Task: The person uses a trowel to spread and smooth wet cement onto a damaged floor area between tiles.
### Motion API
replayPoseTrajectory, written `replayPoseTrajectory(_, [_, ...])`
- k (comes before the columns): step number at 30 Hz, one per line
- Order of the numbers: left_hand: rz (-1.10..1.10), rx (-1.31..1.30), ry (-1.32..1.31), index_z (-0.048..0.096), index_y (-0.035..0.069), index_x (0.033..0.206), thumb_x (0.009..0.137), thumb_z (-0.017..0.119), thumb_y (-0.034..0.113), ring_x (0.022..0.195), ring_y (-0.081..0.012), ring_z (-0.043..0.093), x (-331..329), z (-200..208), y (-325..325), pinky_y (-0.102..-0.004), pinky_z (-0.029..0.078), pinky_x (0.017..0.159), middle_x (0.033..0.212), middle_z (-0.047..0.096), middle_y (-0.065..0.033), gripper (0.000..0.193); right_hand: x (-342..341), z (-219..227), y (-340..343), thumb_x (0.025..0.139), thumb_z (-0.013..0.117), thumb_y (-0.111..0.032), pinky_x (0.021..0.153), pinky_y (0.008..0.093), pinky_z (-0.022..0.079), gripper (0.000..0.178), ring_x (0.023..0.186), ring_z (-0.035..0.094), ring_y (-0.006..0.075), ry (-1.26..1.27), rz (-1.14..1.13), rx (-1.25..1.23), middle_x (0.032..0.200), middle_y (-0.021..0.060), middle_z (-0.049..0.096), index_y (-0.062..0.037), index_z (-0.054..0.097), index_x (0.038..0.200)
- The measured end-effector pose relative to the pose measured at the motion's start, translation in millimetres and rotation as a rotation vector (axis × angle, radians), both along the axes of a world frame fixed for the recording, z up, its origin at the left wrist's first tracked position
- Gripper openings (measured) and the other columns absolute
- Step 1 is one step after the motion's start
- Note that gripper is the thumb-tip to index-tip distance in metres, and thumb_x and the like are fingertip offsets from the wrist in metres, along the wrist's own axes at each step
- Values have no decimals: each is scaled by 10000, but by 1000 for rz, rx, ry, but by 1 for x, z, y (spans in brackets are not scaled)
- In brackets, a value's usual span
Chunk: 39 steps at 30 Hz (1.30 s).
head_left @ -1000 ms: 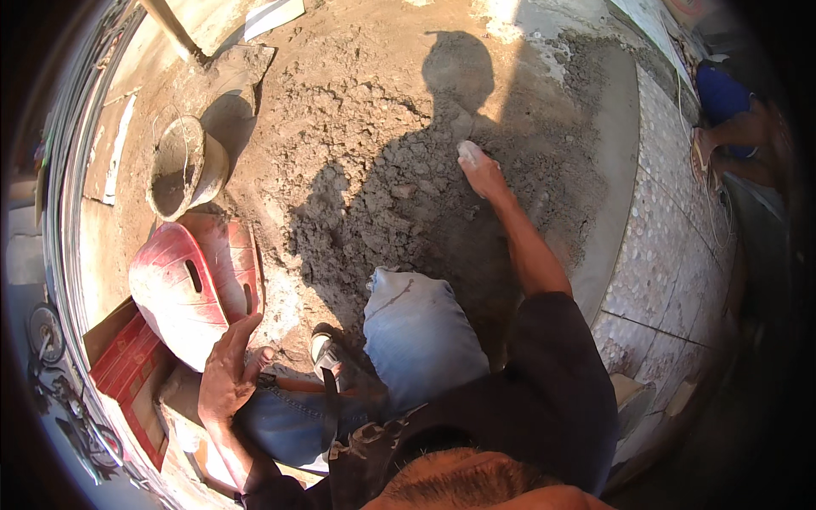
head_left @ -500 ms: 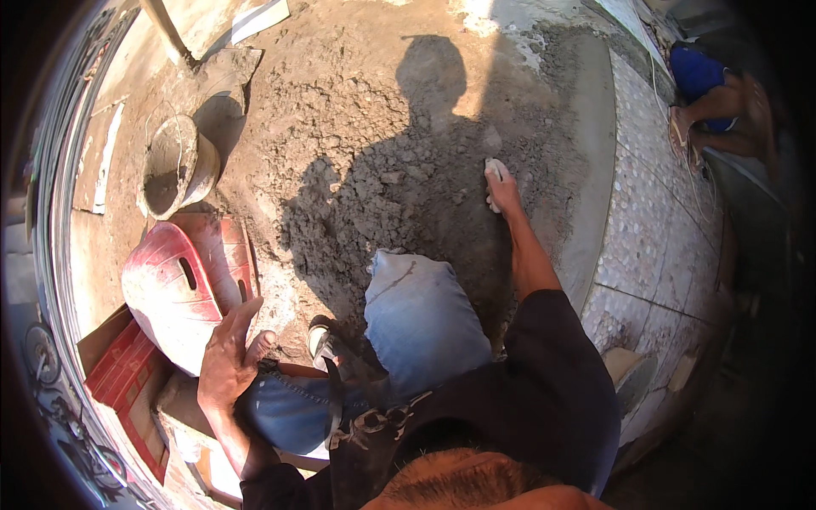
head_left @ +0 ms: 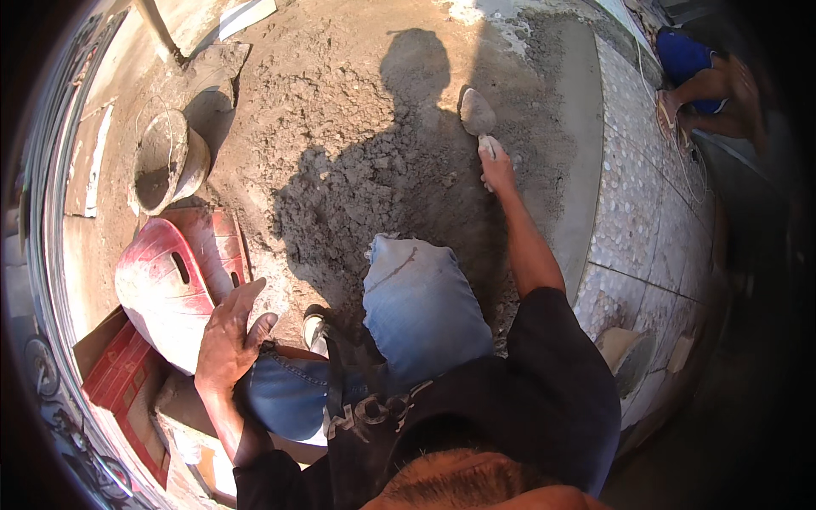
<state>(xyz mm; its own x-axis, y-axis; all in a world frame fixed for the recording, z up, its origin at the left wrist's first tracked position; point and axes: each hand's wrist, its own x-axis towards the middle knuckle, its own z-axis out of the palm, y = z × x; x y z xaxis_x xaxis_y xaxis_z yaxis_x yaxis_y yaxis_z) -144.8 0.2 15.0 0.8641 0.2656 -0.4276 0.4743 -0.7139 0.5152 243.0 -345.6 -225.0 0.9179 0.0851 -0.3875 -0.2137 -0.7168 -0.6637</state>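
My right hand point(head_left: 496, 166) is closed around the handle of a trowel point(head_left: 477, 112). The trowel's rounded blade, coated in grey, points away from me over the mortar. Rough, crumbly mortar point(head_left: 348, 191) spreads over the ground ahead of my knees, partly in my shadow. To its right runs a smoothed grey strip point(head_left: 575, 161) beside pebble-patterned tiles point(head_left: 650, 195). My left hand point(head_left: 226, 340) holds nothing; its fingers are stretched out and the thumb apart, above my left thigh next to a red and white plastic chair point(head_left: 161, 293).
A mortar-stained bucket point(head_left: 170, 161) with a wire handle tilts at the left. Beyond it a shovel point(head_left: 212, 70) lies on the ground. A red cardboard box point(head_left: 119, 374) is near my left side. A bowl-like container point(head_left: 629, 361) sits on the tiles. Another person's legs point(head_left: 718, 93) are at the far right.
The trowel blade, not distinguishable beyond my right hand before, now shows plainly ahead of it. My right hand has turned slightly. My left hand stays stretched out, and the whole view has shifted a little.
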Motion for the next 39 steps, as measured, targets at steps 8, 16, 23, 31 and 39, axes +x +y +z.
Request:
replayPoseTrajectory(8, [-22, 31, -41, 539, 59, 1321, 949, 603, 361, 1192, -381, 557, -5, 9, -1, -453, 447, 1008, 1296, 592, -173, 484, -126, -34, 1, 941, 573, -384, 723, 436, 545, 606, 789, 696, 327, 60, 255, 31, 1121, 237, 664, -111, 417, 1460])
replayPoseTrajectory(16, [-56, 43, -46, 541, 46, 1314, 949, 596, 359, 1191, -380, 557, -8, 9, -2, -447, 447, 1015, 1289, 595, -168, 485, -129, 19, 89, 942, 560, -340, 846, 539, 497, 585, 953, 624, 480, -191, 740, -225, 1046, 258, 645, -144, 372, 1460])
replayPoseTrajectory(23, [4, 15, -45, 540, 61, 1325, 951, 583, 392, 1212, -365, 545, -11, 13, -3, -446, 436, 1018, 1303, 587, -157, 501, 41, -10, 93, 928, 592, -360, 822, 491, 522, 571, 962, 665, 407, -70, 260, -102, 1059, 227, 680, -119, 457, 1428])
replayPoseTrajectory(31, [-21, 25, -59, 536, 70, 1331, 938, 615, 340, 1193, -372, 554, -11, 12, -2, -445, 440, 1011, 1298, 589, -154, 483, -83, -11, 68, 931, 576, -350, 977, 482, 455, 578, 1153, 580, 431, -20, 722, -207, 1231, 252, 616, -149, 415, 1449])
replayPoseTrajectory(39, [-25, 34, -72, 533, 97, 1336, 917, 654, 272, 1186, -366, 568, -9, 3, 4, -439, 453, 1006, 1309, 588, -145, 470, -124, 10, -62, 951, 560, -316, 960, 471, 463, 520, 1137, 577, 447, -272, 562, -86, 1240, 257, 602, -67, 447, 1393])
